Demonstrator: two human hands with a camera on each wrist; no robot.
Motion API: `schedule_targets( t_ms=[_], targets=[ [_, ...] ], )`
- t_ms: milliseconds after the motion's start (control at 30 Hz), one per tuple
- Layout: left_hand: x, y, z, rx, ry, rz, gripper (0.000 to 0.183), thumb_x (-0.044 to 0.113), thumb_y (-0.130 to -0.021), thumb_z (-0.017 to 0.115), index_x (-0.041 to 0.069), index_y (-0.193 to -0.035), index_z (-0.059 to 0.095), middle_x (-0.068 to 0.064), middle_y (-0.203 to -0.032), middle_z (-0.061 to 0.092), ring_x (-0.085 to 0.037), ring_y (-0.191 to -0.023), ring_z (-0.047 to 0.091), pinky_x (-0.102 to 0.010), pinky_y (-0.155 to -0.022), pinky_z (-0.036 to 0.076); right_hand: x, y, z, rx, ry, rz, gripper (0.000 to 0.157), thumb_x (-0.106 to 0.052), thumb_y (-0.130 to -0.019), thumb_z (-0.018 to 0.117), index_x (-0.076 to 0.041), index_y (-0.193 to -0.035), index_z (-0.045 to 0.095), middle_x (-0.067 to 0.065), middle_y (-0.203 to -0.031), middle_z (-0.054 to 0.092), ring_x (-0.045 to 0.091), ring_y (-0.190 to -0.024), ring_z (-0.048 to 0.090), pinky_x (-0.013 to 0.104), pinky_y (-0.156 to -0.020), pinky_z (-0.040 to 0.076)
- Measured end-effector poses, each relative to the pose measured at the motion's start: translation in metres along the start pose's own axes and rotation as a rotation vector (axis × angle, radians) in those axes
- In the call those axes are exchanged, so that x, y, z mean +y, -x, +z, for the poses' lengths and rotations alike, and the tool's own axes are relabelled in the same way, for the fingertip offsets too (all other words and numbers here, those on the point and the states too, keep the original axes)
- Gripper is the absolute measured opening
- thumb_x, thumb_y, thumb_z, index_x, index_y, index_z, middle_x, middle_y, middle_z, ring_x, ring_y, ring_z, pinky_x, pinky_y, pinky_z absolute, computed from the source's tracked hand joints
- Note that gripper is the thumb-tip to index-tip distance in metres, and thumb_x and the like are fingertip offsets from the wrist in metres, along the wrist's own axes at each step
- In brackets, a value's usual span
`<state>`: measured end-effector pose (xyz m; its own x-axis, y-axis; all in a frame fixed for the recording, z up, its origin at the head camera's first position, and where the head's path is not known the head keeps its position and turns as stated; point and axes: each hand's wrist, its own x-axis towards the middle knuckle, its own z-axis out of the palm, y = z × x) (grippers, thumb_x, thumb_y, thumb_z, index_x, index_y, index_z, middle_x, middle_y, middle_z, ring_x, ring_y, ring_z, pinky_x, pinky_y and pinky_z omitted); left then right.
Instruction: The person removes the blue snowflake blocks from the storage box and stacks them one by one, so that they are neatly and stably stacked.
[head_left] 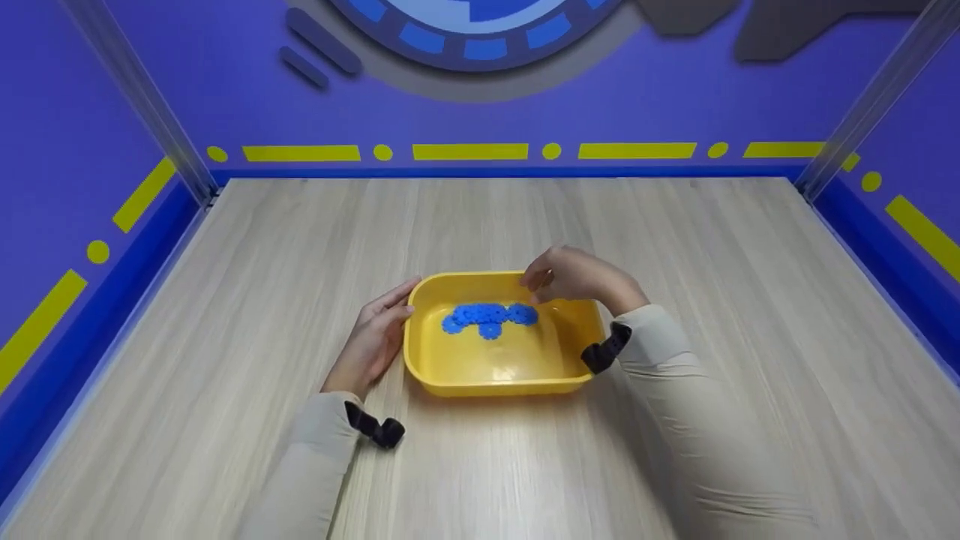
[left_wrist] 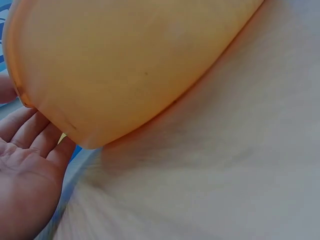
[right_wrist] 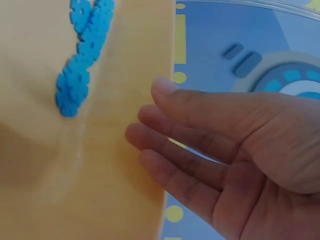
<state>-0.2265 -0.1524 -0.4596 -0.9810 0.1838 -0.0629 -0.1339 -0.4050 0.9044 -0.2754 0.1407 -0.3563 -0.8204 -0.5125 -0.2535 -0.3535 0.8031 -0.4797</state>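
A yellow plastic tub (head_left: 502, 367) stands on the table, with several blue notched plastic discs (head_left: 480, 313) gathered toward its back wall. My left hand (head_left: 375, 334) holds the tub's left side, thumb at the rim and fingers along the outer wall. The left wrist view shows the tub's underside corner above that palm. Over the back right rim hovers my right hand (head_left: 577, 277). Its thumb (right_wrist: 165, 90) and loosely bent fingers (right_wrist: 170, 172) stand apart in the right wrist view with nothing between them, to the side of the blue discs.
The tub rests mid-way on a light wood-grain table (head_left: 225, 315). Blue-purple panels (head_left: 480, 112) with yellow dashes and dots wall in the back and both sides. Black wrist cameras (head_left: 607, 349) are strapped over both long sleeves (head_left: 697, 420).
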Motion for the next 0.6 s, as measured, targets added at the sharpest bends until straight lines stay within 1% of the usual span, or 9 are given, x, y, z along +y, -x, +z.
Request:
schedule_targets(
  t_ms=[167,400,500,600],
  targets=[
    [0.001,0.001,-0.001,0.011,0.006,-0.009,0.055,-0.004,-0.091,0.047,-0.003,-0.145,0.036,-0.013,-0.154,0.035,-0.020,-0.140,0.035,-0.032,-0.114,0.033,-0.005,-0.008,0.008,-0.065,0.016,0.034,0.032,-0.009,-0.086,0.070,-0.008,-0.118,0.069,0.008,-0.116,0.069,0.025,-0.105,0.064,0.040,-0.096,0.053],
    [0.000,0.000,0.001,0.012,0.019,-0.012,0.055,-0.005,-0.091,0.047,-0.004,-0.146,0.035,-0.016,-0.154,0.034,-0.023,-0.139,0.036,-0.031,-0.112,0.035,-0.008,-0.017,0.015,-0.128,0.086,0.025,0.034,-0.006,-0.087,0.068,-0.008,-0.120,0.067,0.008,-0.119,0.069,0.024,-0.112,0.062,0.040,-0.099,0.051],
    [0.000,-0.001,0.001,0.010,0.013,-0.014,0.055,-0.004,-0.092,0.046,-0.003,-0.146,0.035,-0.014,-0.154,0.034,-0.022,-0.139,0.036,-0.030,-0.112,0.035,-0.009,-0.021,0.019,-0.155,0.122,0.036,0.035,-0.006,-0.088,0.067,-0.009,-0.123,0.066,0.008,-0.121,0.068,0.024,-0.114,0.061,0.040,-0.101,0.050],
    [0.000,0.000,0.000,0.017,0.015,-0.013,0.055,-0.004,-0.092,0.046,-0.003,-0.146,0.036,-0.013,-0.154,0.035,-0.021,-0.139,0.036,-0.030,-0.112,0.035,-0.009,-0.024,0.024,-0.162,0.149,0.040,0.036,-0.006,-0.087,0.067,-0.010,-0.123,0.066,0.007,-0.122,0.067,0.024,-0.115,0.060,0.040,-0.102,0.049]
  ],
)
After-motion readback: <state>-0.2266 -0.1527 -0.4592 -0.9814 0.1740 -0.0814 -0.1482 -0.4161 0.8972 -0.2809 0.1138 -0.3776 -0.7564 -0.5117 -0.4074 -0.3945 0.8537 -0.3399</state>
